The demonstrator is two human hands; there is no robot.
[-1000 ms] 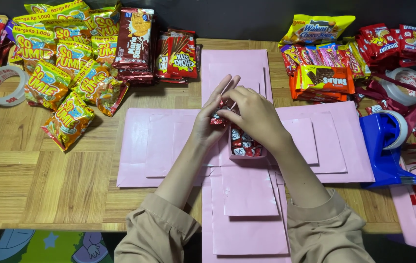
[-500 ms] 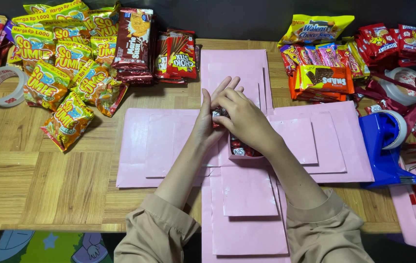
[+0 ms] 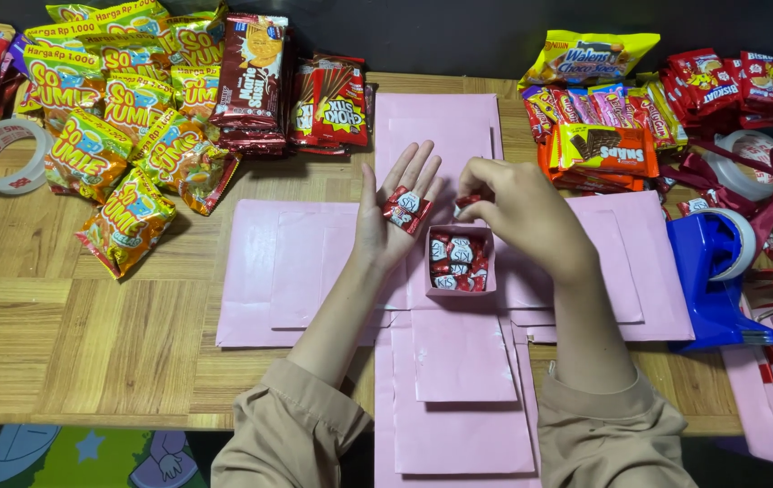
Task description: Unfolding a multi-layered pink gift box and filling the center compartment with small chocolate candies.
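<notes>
Wooden table (image 3: pixel 61 343) lies before you, spread with flat pink card sheets (image 3: pixel 459 361), and a small pink box (image 3: pixel 460 260) of red-wrapped candies sits at their centre. Just above it, your left hand (image 3: pixel 395 217) lies open, palm up, cradling red candies (image 3: pixel 406 208), while your right hand (image 3: pixel 518 212) pinches one candy (image 3: pixel 468 201) over the box. Farther back, piles of snack packets (image 3: pixel 124 136) line the table's far edge.

Two bare hands (image 3: pixel 402 215), loose beige long sleeves (image 3: pixel 292 434) bunched at the forearms.
</notes>
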